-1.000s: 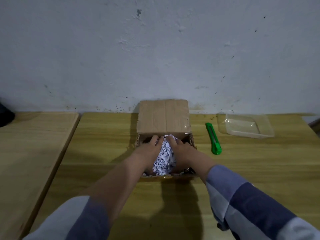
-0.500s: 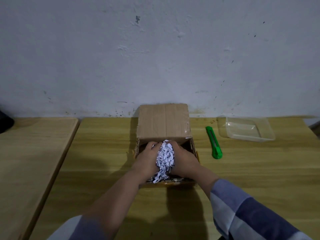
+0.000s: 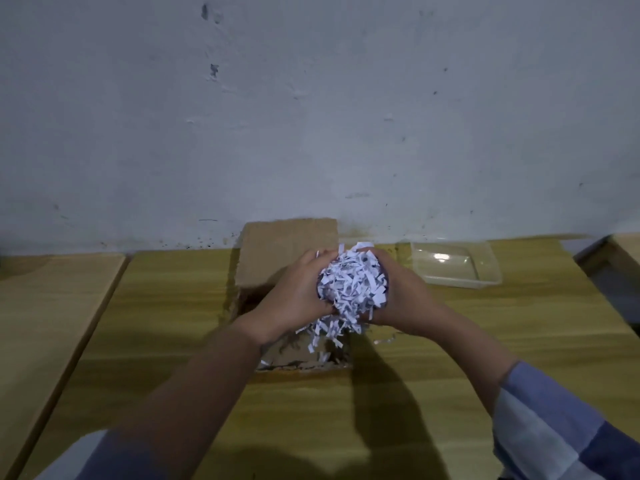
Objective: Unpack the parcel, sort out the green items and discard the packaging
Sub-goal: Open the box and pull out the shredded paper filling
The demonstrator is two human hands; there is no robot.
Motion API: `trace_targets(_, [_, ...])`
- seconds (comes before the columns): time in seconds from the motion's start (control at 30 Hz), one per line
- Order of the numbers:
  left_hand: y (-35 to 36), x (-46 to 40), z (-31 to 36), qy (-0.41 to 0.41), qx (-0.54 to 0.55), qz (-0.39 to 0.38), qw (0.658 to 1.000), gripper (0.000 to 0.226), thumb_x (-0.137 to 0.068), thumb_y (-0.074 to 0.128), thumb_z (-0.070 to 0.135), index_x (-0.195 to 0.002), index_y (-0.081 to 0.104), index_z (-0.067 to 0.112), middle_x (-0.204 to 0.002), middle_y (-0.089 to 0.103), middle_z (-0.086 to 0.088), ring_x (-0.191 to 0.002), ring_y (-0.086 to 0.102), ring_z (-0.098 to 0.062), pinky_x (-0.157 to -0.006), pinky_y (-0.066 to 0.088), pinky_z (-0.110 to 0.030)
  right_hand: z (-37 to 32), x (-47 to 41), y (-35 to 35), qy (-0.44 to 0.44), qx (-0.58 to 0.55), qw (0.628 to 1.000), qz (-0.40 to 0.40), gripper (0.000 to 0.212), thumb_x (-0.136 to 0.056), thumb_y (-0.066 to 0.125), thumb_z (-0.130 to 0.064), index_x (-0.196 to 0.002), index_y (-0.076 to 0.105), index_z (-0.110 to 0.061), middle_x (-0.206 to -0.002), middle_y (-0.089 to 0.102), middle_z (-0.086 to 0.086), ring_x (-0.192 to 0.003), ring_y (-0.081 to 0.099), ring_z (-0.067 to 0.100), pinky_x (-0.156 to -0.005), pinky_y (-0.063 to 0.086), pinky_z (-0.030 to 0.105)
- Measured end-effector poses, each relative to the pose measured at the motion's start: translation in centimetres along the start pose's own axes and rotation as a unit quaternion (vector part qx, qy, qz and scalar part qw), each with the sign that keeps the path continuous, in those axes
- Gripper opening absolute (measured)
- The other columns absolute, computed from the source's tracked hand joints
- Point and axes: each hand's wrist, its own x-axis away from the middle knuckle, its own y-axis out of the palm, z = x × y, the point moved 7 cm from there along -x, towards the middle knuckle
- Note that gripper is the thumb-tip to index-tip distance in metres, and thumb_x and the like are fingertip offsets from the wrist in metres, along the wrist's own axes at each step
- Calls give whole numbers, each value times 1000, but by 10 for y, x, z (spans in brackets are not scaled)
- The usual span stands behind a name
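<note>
An open cardboard box stands on the wooden table against the wall, its lid flap raised at the back. Above the box I hold a thick wad of white shredded paper pressed between both hands. My left hand cups it from the left and my right hand from the right. Loose strips hang down from the wad over the box's opening. What else lies inside the box is hidden by my hands and the paper. The green cutter is hidden behind my right hand.
A clear plastic tray lies on the table to the right of the box, near the wall. A second wooden table adjoins on the left. Another surface edge shows at the far right.
Both hands have lifted the wad of shredded paper up out of the box. The view has tilted so the green cutter is now covered by my right hand.
</note>
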Motion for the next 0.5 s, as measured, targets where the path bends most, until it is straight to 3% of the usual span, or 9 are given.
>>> trace_targets(0.17, [88, -24, 53, 11, 27, -50, 998, 91, -72, 81, 11, -148, 31, 23, -148, 31, 5, -134, 34, -11, -102, 29, -15, 66, 56, -57, 33, 8, 999, 12, 87, -53, 85, -42, -122, 33, -51, -118, 59, -20, -105, 60, 4, -86, 52, 32])
trace_targets(0.27, [150, -27, 82, -3, 51, -88, 995, 92, -74, 76, 2, -149, 26, 25, -150, 24, 8, -135, 30, -10, -100, 33, -9, 112, 90, -80, 51, 13, 999, 8, 80, -56, 83, -43, -122, 39, -46, -119, 57, -21, -106, 58, 1, -88, 51, 30])
trace_targets(0.33, [187, -29, 96, -13, 56, -108, 993, 91, -76, 73, 0, -149, 25, 26, -151, 23, 7, -134, 30, -12, -103, 37, -17, 140, 107, -89, 57, 1, 998, 3, 76, -58, 84, -38, -120, 43, -47, -120, 56, -21, -109, 55, -1, -90, 48, 26])
trace_targets(0.4, [220, -30, 99, -24, 37, -127, 991, 87, -78, 72, 3, -149, 27, 25, -151, 22, 6, -134, 31, -13, -98, 30, -12, 170, 120, -91, 65, 5, 998, -16, 71, -61, 83, -34, -115, 41, -52, -120, 53, -21, -112, 53, 2, -93, 45, 25])
trace_targets(0.5, [251, -30, 94, -39, 12, -147, 988, 85, -77, 71, 0, -148, 30, 23, -153, 19, 5, -137, 28, -12, -92, 19, -2, 215, 132, -82, 83, 65, 992, -66, 88, -58, 81, -43, -131, 32, -48, -131, 49, -8, -123, 46, 16, -102, 39, 34])
